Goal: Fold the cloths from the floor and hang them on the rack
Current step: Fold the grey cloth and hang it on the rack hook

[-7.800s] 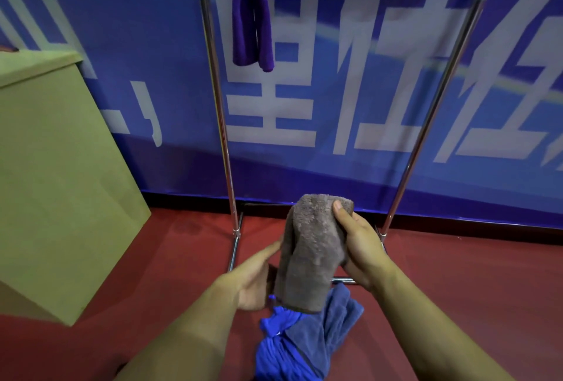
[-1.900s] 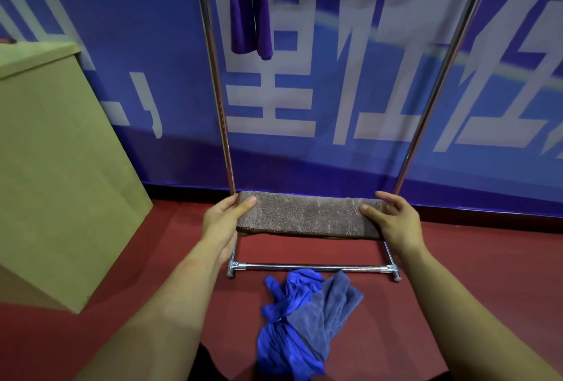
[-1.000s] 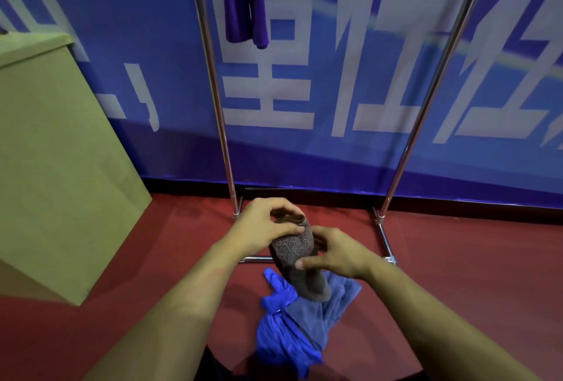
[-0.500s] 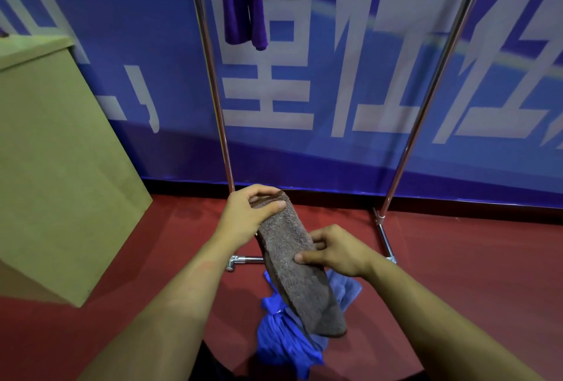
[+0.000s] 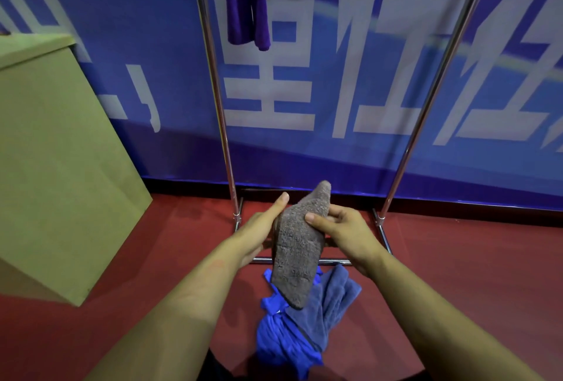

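Pinching grey cloth (image 5: 297, 246) | right hand (image 5: 344, 233) | left hand (image 5: 259, 228) flat alongside

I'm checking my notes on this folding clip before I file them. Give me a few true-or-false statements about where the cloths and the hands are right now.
1. The folded grey-brown terry cloth is held up between both hands. True.
2. The right hand rests empty on the red floor. False: its thumb and fingers pinch the grey-brown cloth.
3. A purple cloth hangs on the metal rack. True.
4. The crumpled blue cloths are on the rack. False: they lie on the red floor.
5. The left hand has straight fingers against the grey-brown cloth. True.
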A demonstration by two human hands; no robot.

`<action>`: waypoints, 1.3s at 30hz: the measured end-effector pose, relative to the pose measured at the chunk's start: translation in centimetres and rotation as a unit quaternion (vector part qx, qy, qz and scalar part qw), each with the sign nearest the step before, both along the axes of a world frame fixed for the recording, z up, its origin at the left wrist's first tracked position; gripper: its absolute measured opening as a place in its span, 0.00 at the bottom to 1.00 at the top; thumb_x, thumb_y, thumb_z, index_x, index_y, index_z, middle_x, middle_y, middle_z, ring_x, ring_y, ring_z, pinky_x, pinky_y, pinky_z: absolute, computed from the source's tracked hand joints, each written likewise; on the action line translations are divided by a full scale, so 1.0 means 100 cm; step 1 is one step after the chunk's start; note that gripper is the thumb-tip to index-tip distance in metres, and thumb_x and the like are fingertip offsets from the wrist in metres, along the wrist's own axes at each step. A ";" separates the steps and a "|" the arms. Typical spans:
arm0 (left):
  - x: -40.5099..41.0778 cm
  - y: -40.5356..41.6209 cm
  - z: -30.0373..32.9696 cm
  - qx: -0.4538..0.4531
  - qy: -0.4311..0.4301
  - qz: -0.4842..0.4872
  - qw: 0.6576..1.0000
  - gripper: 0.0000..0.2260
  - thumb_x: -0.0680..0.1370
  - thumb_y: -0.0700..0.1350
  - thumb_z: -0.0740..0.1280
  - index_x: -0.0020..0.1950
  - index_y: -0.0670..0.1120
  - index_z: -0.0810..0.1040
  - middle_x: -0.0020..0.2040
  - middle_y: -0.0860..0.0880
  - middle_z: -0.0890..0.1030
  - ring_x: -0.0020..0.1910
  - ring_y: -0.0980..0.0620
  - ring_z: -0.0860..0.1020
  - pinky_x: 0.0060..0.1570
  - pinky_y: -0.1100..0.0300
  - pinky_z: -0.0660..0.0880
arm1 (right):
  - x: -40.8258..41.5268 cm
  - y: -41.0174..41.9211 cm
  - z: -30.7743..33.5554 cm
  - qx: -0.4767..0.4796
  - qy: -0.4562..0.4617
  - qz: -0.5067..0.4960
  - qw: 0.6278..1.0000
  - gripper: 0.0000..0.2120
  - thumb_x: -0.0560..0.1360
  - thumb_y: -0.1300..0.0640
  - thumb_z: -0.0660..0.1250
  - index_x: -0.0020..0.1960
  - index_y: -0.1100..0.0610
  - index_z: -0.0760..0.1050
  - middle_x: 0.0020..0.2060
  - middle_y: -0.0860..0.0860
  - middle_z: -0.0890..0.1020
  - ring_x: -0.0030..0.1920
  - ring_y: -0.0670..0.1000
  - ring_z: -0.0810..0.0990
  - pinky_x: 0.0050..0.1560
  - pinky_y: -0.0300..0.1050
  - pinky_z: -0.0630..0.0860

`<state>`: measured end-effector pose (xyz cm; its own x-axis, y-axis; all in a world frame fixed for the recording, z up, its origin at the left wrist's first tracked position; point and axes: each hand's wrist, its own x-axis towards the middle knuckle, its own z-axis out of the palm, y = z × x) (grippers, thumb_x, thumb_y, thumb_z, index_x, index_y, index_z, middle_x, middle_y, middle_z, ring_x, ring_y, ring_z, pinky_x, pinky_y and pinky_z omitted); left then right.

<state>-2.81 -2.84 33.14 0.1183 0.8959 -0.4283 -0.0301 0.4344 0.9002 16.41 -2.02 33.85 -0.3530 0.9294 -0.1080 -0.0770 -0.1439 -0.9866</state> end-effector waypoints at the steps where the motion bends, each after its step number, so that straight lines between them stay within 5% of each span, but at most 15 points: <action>1: 0.001 -0.002 0.002 -0.009 -0.034 -0.020 0.999 0.29 0.77 0.67 0.62 0.64 0.45 0.82 0.58 0.46 0.85 0.60 0.50 0.82 0.64 0.52 0.75 | 0.000 0.000 0.000 -0.004 0.005 -0.006 1.000 0.10 0.78 0.62 0.70 0.58 0.65 0.80 0.50 0.61 0.87 0.47 0.52 0.86 0.44 0.45 0.82; 4: 0.006 -0.005 0.007 0.004 -0.088 -0.044 0.995 0.26 0.81 0.61 0.62 0.64 0.41 0.81 0.60 0.42 0.84 0.62 0.47 0.82 0.66 0.50 0.75 | 0.000 0.000 0.000 -0.011 0.020 -0.011 1.000 0.11 0.79 0.62 0.69 0.60 0.64 0.79 0.52 0.61 0.86 0.48 0.52 0.86 0.45 0.44 0.82; 8: 0.010 -0.002 0.003 0.108 -0.005 0.002 0.994 0.14 0.77 0.50 0.72 0.55 0.41 0.84 0.53 0.43 0.87 0.57 0.46 0.83 0.68 0.45 0.74 | -0.001 0.000 0.000 -0.010 0.023 -0.014 1.000 0.11 0.79 0.63 0.68 0.61 0.62 0.80 0.52 0.59 0.86 0.49 0.52 0.86 0.46 0.46 0.83; 11: 0.011 -0.001 0.002 0.153 0.020 0.042 0.987 0.05 0.77 0.45 0.73 0.50 0.45 0.85 0.48 0.48 0.87 0.49 0.54 0.84 0.56 0.54 0.78 | -0.001 0.001 -0.001 0.000 0.000 -0.023 1.000 0.11 0.79 0.61 0.70 0.60 0.60 0.81 0.55 0.59 0.86 0.53 0.54 0.85 0.54 0.54 0.82; 13: 0.014 -0.002 0.005 0.159 0.011 0.050 0.986 0.05 0.77 0.45 0.73 0.50 0.45 0.85 0.48 0.48 0.88 0.48 0.55 0.84 0.52 0.59 0.77 | -0.001 0.001 -0.001 -0.005 0.004 -0.030 1.000 0.11 0.78 0.61 0.70 0.60 0.61 0.81 0.55 0.59 0.86 0.53 0.55 0.85 0.54 0.54 0.83; 18: 0.017 -0.003 0.003 0.087 -0.113 -0.014 0.990 0.14 0.76 0.45 0.72 0.60 0.43 0.81 0.56 0.44 0.86 0.57 0.48 0.83 0.60 0.55 0.78 | -0.002 0.003 0.000 -0.018 0.059 -0.061 0.996 0.11 0.80 0.64 0.67 0.62 0.63 0.78 0.53 0.59 0.86 0.51 0.53 0.85 0.52 0.50 0.83; 25: 0.020 -0.002 0.004 0.137 -0.023 0.024 0.990 0.10 0.77 0.43 0.73 0.57 0.42 0.83 0.52 0.44 0.87 0.52 0.49 0.84 0.56 0.55 0.80 | 0.006 0.006 0.007 -0.040 0.074 -0.091 0.992 0.08 0.80 0.62 0.68 0.58 0.64 0.79 0.45 0.56 0.87 0.42 0.49 0.86 0.41 0.42 0.82; 28: 0.019 -0.002 0.008 0.162 -0.037 0.060 0.984 0.10 0.77 0.42 0.73 0.57 0.41 0.83 0.51 0.44 0.87 0.48 0.51 0.84 0.51 0.57 0.80 | 0.007 0.009 0.002 -0.023 -0.001 -0.130 0.991 0.11 0.77 0.58 0.72 0.59 0.58 0.80 0.47 0.52 0.86 0.46 0.51 0.84 0.42 0.41 0.80; 30: 0.019 -0.002 0.009 0.170 -0.035 0.070 0.982 0.10 0.77 0.42 0.72 0.56 0.40 0.83 0.49 0.44 0.87 0.47 0.51 0.85 0.48 0.59 0.80 | 0.011 0.011 0.000 0.053 -0.089 -0.170 0.980 0.21 0.74 0.52 0.75 0.65 0.54 0.76 0.57 0.51 0.83 0.57 0.50 0.82 0.52 0.40 0.78; 34: 0.017 -0.003 0.011 0.173 -0.046 0.059 0.982 0.09 0.77 0.41 0.72 0.55 0.39 0.83 0.49 0.42 0.87 0.47 0.48 0.84 0.50 0.55 0.81 | 0.016 0.007 0.002 0.261 -0.225 -0.050 0.937 0.40 0.66 0.36 0.76 0.74 0.44 0.67 0.76 0.42 0.66 0.77 0.39 0.61 0.74 0.36 0.59; 36: 0.016 -0.004 0.011 0.171 -0.062 0.046 0.982 0.06 0.78 0.40 0.71 0.53 0.41 0.84 0.48 0.43 0.87 0.46 0.49 0.84 0.48 0.57 0.80 | 0.012 0.004 0.000 0.294 -0.278 -0.010 0.914 0.41 0.63 0.31 0.76 0.72 0.42 0.69 0.73 0.38 0.70 0.77 0.41 0.63 0.76 0.41 0.59; 39: 0.016 -0.003 0.011 0.172 -0.086 0.040 0.981 0.09 0.75 0.44 0.73 0.52 0.41 0.84 0.48 0.41 0.86 0.47 0.47 0.83 0.49 0.54 0.79 | 0.008 0.003 -0.002 0.267 -0.276 -0.004 0.923 0.26 0.65 0.39 0.79 0.60 0.41 0.76 0.55 0.37 0.83 0.59 0.38 0.79 0.64 0.44 0.74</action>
